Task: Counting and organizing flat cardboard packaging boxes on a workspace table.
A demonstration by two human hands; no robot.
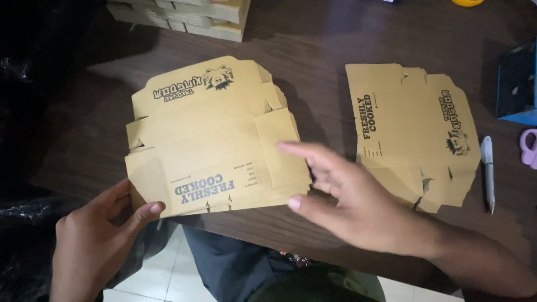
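Observation:
A stack of flat brown cardboard box blanks (210, 140) with dark print lies on the dark wooden table (313, 50) in front of me. My left hand (95, 240) pinches the stack's near left corner, thumb on top. My right hand (341, 193) hovers over the stack's right edge with fingers spread, thumb at the near edge; it grips nothing. A second flat brown blank (411, 131) lies to the right, partly under my right wrist.
A pile of folded brown cartons (184, 14) stands at the table's far edge. A white pen (488, 170), a blue box (517, 84) and pink scissor handles (529, 148) lie at the right. Black plastic bags (22, 212) sit at the left.

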